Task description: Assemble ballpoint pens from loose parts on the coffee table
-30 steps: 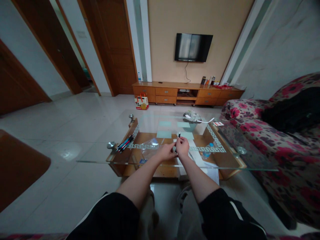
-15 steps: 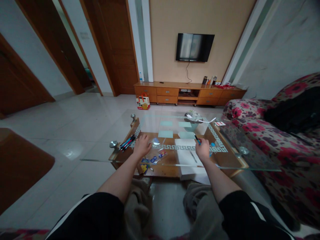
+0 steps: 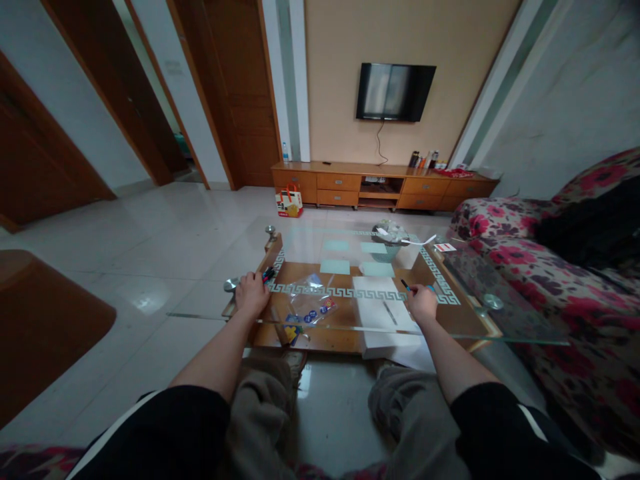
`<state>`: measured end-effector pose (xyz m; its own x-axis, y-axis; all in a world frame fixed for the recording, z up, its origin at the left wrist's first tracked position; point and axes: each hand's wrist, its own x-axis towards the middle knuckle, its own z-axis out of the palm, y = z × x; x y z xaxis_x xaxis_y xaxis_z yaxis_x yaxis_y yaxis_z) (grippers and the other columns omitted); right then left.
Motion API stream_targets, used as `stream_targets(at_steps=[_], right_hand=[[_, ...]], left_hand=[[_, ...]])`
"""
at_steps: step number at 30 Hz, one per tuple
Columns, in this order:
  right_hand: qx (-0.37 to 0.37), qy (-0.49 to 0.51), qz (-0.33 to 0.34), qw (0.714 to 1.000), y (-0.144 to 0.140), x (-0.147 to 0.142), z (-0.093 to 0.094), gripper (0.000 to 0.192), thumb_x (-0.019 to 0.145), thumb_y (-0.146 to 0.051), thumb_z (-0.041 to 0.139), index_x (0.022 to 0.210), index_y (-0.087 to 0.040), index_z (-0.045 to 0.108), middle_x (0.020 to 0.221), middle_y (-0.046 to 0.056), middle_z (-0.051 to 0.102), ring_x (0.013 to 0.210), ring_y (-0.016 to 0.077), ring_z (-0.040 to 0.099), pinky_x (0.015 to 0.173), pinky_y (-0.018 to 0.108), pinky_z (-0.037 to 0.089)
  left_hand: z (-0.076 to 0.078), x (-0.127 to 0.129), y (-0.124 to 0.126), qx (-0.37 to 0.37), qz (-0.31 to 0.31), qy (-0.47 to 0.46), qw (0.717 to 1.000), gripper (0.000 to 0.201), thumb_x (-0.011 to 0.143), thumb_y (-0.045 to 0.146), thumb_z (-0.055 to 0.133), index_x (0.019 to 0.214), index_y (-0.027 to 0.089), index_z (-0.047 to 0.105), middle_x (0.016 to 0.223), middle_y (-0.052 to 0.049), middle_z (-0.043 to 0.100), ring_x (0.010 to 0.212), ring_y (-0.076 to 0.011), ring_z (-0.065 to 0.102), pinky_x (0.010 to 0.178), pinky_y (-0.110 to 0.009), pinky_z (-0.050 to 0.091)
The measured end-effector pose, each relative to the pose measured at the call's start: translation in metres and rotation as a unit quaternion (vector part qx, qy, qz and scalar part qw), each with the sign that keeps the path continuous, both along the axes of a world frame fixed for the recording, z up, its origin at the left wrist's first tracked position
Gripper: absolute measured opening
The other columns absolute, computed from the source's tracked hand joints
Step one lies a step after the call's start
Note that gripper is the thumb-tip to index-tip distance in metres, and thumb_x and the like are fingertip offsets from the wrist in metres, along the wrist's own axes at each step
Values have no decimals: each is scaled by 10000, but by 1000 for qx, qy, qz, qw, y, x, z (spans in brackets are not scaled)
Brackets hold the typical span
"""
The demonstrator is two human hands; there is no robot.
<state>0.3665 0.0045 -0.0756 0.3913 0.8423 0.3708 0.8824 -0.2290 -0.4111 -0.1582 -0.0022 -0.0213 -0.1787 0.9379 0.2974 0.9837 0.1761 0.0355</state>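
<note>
My left hand [image 3: 253,293] lies over a bunch of pens [image 3: 269,274] at the left of the glass coffee table [image 3: 350,327]. Its fingers curl round them; only the pens' far ends stick out. Toward the table's right side, my right hand [image 3: 423,302] is closed on a dark pen [image 3: 406,285], whose tip points up and left. A clear plastic bag [image 3: 306,300] lies between my hands. Left of my right hand, a slim grey pen [image 3: 390,313] shows over a white stack of paper [image 3: 370,293].
A bowl with crumpled plastic [image 3: 391,233] stands at the table's far right, near a red-and-white card [image 3: 445,247]. A colourful packet [image 3: 291,332] shows near the front edge. The flowered sofa [image 3: 530,267] is to the right; a TV cabinet [image 3: 337,189] and gift bag [image 3: 289,202] are ahead.
My left hand has moved left, from beside the pens onto them. My right hand has shifted slightly right and down with its pen. The view has tilted a little.
</note>
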Motion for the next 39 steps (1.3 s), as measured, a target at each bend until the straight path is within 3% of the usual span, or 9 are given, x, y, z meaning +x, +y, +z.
stream_targets(at_steps=[5,14,21,26,33,39], right_hand=[[13,6,-8,1000,-2,-3,1,281,800,-243,524,940,-132,740,908,183,699,848,282,645,777,365,463],[62,13,-33,997,-8,-9,11,371,816,-293,528,1111,-88,624,1106,231,609,1076,349,523,945,451,385],[82,3,-21,996,-13,-14,21,337,833,-253,496,1121,-113,601,1112,208,579,1084,350,485,945,462,353],[98,-49,27,994,-21,-20,29,315,863,-250,488,1123,-110,598,1100,187,572,1045,332,479,922,446,355],[107,-84,105,985,-36,-28,36,281,882,-223,486,1131,-150,593,1099,146,560,1025,305,476,888,413,379],[100,-88,136,982,-41,-37,37,273,882,-225,492,1124,-158,597,1113,140,551,1040,307,470,893,414,388]], left_hand=[[2,-2,0,2,-5,3,1000,302,918,246,422,1131,140,608,1140,-176,542,1052,-325,504,811,-409,415],[-3,-10,1,3,-34,-5,999,290,933,238,409,1113,166,625,1100,-162,576,1035,-324,530,813,-400,408],[-4,-9,3,-1,-53,9,999,301,966,205,362,1142,155,602,1070,-145,613,988,-288,568,850,-379,411],[-3,-9,4,47,-118,40,991,340,966,167,356,1233,140,565,1084,-161,595,1017,-296,557,863,-387,427],[-6,-5,0,81,-259,49,961,303,946,136,400,1172,156,601,1100,-153,563,1025,-279,544,901,-410,462],[-9,5,-5,78,-298,31,951,337,886,60,436,1177,155,579,1090,-138,546,1036,-271,542,940,-409,468]])
